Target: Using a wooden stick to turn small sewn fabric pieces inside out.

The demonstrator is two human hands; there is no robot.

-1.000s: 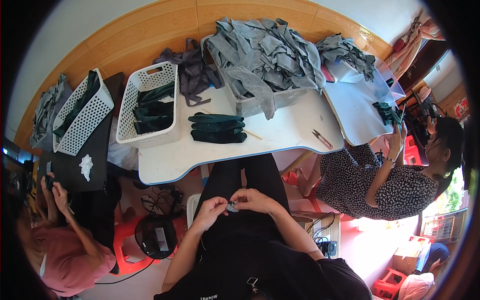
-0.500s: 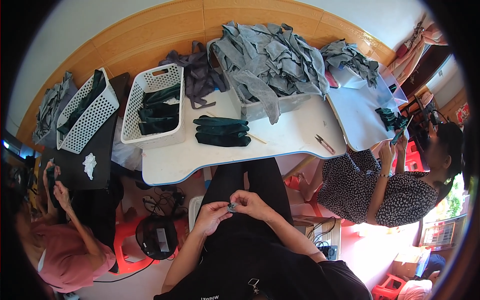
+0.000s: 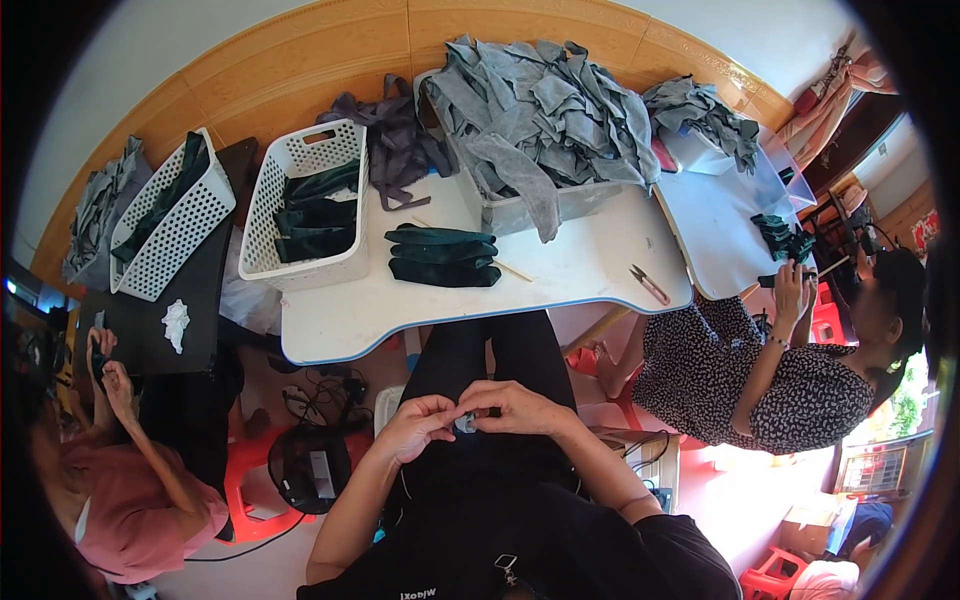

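Over my lap, my left hand (image 3: 424, 426) and my right hand (image 3: 515, 407) meet, both closed in a pinch on a small grey piece of fabric (image 3: 465, 425). Its greyish edge peeks out below the fingertips; the fingers cover the rest. Beyond them, on the white table (image 3: 590, 265), lie several dark green velvet strips (image 3: 443, 270) in a folded stack. A thin wooden stick (image 3: 514, 271) pokes out from under the stack. To the right rests a pair of thread snips (image 3: 650, 286), touched by neither hand.
A white perforated basket (image 3: 305, 274) with green velvet strips stands at the table's left. Behind, a bin (image 3: 585, 207) overflows with grey fabric strips. People (image 3: 150, 490) work on the left and on the right, where a patterned dress (image 3: 690, 350) shows. A black fan (image 3: 300, 470) stands by my left.
My hands have shifted slightly, the right fingers now lying over the left fingertips, and the grey fabric shows lower. At right, the other person's hands have risen and drawn together.
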